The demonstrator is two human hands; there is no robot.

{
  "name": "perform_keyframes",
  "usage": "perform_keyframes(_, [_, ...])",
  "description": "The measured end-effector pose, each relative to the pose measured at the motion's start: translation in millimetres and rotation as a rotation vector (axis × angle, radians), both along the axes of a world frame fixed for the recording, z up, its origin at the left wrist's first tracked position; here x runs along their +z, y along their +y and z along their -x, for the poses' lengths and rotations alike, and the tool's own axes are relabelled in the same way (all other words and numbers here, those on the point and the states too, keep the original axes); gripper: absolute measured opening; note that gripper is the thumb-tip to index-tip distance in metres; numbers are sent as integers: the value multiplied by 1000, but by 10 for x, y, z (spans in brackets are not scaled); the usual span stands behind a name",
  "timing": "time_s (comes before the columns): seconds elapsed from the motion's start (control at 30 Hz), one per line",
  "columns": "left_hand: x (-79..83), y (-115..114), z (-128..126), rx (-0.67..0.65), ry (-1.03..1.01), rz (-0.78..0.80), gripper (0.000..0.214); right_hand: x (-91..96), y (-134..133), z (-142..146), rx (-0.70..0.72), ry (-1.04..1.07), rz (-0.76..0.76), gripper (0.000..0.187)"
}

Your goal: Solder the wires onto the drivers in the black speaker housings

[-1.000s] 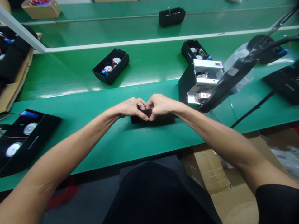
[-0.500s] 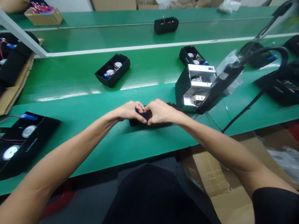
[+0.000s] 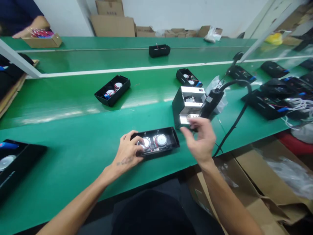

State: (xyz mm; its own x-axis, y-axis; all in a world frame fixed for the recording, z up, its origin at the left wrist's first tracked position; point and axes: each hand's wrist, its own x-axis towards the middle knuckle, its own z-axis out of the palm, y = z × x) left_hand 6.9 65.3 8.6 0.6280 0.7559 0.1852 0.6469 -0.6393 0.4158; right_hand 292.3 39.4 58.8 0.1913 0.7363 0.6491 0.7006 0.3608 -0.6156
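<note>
My left hand (image 3: 129, 147) is wrapped over the left end of a black speaker housing (image 3: 173, 147) that lies open side up on the green bench. Two round speaker drivers (image 3: 160, 140) and thin wires show inside it; the fingers partly cover the left one. To the right of the housing, my right hand (image 3: 201, 138) is raised in front of a screw feeder (image 3: 178, 106), a small metal box with an open front. Its thumb and fingers are apart with nothing visible between them. Just above it, a black electric screwdriver (image 3: 211, 101) leans beside the feeder, on a curved cable.
More black housings lie beyond on the green line, including one (image 3: 112, 90) at centre left and one (image 3: 189, 78) behind the feeder. Another housing (image 3: 22, 166) sits at the left edge. Cardboard boxes (image 3: 264, 176) stand below right. Another person's hand (image 3: 39, 24) is at far left.
My hands were together over the housing. The right has left it and moved right towards the screwdriver; the left now holds the left end. The housing's inside is now in sight, and the camera view has tilted up.
</note>
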Motion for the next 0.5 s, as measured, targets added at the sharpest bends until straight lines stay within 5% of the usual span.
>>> perform_keyframes(0.07, [-44, -105, 3, -4, 1, -82, 19, -32, 87, -290, -302, 74, -64, 49])
perform_keyframes(0.13, [-69, -143, 10, -7, -4, -120, 20, -71, 249, -508, -387, 58, 15, 57])
perform_keyframes(0.27, [-75, -120, 25, -18, -4, -147, 19, -174, 496, -628, -318, 170, 83, 49])
perform_keyframes(0.5, [-146, -106, 99, -38, 2, -193, 22, -300, 423, -562, 62, 650, 141, 34])
